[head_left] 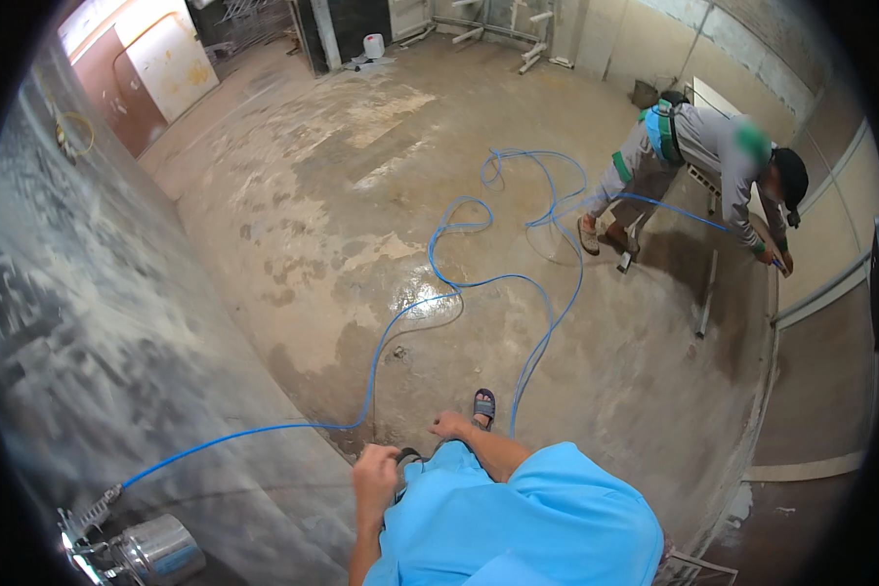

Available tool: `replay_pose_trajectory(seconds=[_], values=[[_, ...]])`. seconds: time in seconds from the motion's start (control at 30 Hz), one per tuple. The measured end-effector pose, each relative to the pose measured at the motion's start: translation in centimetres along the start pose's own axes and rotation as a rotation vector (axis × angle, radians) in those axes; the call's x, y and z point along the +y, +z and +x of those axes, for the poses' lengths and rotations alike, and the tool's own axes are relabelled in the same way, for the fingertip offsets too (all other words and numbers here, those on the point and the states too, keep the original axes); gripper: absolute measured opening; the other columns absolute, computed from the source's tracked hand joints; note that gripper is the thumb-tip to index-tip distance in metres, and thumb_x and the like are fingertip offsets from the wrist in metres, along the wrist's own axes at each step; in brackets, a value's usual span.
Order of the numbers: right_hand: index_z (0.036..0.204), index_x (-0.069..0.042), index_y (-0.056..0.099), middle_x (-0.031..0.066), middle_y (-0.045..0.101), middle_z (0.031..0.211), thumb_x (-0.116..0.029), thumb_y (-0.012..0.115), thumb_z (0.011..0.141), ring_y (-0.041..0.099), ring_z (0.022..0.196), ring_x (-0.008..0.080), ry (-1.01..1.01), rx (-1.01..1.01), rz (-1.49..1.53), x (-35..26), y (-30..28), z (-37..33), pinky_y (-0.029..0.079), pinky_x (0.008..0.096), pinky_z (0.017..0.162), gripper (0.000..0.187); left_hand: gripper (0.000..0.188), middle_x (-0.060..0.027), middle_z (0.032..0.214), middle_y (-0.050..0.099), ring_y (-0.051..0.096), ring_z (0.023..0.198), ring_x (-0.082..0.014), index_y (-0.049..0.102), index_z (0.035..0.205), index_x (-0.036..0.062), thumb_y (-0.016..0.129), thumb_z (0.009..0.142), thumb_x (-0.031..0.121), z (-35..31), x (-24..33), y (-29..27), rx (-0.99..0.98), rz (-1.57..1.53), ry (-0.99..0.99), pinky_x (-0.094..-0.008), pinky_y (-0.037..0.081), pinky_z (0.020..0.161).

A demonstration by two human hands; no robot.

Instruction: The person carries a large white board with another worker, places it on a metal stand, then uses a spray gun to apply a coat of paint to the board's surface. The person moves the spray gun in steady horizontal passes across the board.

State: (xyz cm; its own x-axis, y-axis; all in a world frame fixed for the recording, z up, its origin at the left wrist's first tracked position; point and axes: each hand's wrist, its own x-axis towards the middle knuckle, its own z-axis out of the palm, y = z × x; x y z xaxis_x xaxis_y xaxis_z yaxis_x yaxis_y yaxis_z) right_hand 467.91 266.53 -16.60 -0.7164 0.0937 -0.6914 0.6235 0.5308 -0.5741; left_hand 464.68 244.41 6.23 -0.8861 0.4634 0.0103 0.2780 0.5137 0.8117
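Note:
My left hand [374, 479] is raised at my front, its fingers curled in. Whether it holds anything is hidden. Close beside it a small black curved thing [407, 455] shows at the edge of my light blue clothing [518, 527]. My right hand [451, 424] reaches across my front with bent fingers, above a dark sandal [483, 405] on my foot; nothing can be made out in it. To the lower left, apart from both hands, is a spray gun [93, 537] with a silver metal cup [158, 550]. A blue air hose [373, 366] runs from it across the floor.
At the right a bent-over person [713, 146] works at the wall, holding a blue hose end. A thin bar [707, 293] lies near them. Loops of hose cross the patchy, wet floor [313, 195]. A grey smeared surface [137, 342] lines the left. A white jug [373, 46] stands far back.

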Motion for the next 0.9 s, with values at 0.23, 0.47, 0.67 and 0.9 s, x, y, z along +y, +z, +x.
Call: replay_pose_trajectory(seconds=[0.23, 0.47, 0.67, 0.9], values=[[0.112, -0.007, 0.074, 0.02, 0.07, 0.114, -0.05, 0.063, 0.084, 0.067, 0.106, 0.0367, 0.096, 0.244, 0.308, 7.2, -10.3, 0.7, 0.05, 0.046, 0.094, 0.052, 0.021, -0.0085, 0.058, 0.052, 0.05, 0.056, -0.0199, 0.052, 0.062, 0.0052, 0.057, 0.078, 0.019, 2.7, -13.2, 10.7, -0.301, -0.518, -0.903, -0.035, 0.039, 0.052], [0.107, -0.011, 0.076, 0.0161, 0.073, 0.109, -0.054, 0.064, 0.083, 0.068, 0.102, 0.0338, 0.523, 0.271, 0.55, 23.4, -20.1, -3.6, 0.053, 0.0446, 0.087, 0.051, 0.01, -0.0061, 0.059, 0.049, 0.05, 0.047, -0.0217, 0.056, 0.074, 0.0059, 0.051, 0.08, 0.012, 9.8, -11.6, 16.5, -0.287, -0.195, -1.001, -0.0347, 0.041, 0.042], [0.101, -0.009, 0.076, 0.0132, 0.075, 0.095, -0.054, 0.065, 0.083, 0.071, 0.088, 0.031, 0.626, 0.588, 0.6, 33.8, -23.0, -6.0, 0.054, 0.043, 0.082, 0.05, 0.016, -0.0047, 0.06, 0.053, 0.055, 0.046, -0.0189, 0.063, 0.084, 0.005, 0.05, 0.09, 0.012, 16.0, -4.1, 25.6, -0.248, -0.342, -0.757, -0.0342, 0.045, 0.04], [0.108, -0.008, 0.075, 0.0201, 0.071, 0.112, -0.044, 0.063, 0.084, 0.068, 0.105, 0.0365, 0.588, 0.428, 0.806, 35.4, -22.8, -6.3, 0.054, 0.0462, 0.088, 0.045, 0.018, -0.0056, 0.068, 0.062, 0.061, 0.055, -0.016, 0.068, 0.094, 0.0034, 0.051, 0.09, 0.008, 18.1, -0.1, 32.2, -0.508, -0.196, -0.581, -0.0315, 0.051, 0.046]])
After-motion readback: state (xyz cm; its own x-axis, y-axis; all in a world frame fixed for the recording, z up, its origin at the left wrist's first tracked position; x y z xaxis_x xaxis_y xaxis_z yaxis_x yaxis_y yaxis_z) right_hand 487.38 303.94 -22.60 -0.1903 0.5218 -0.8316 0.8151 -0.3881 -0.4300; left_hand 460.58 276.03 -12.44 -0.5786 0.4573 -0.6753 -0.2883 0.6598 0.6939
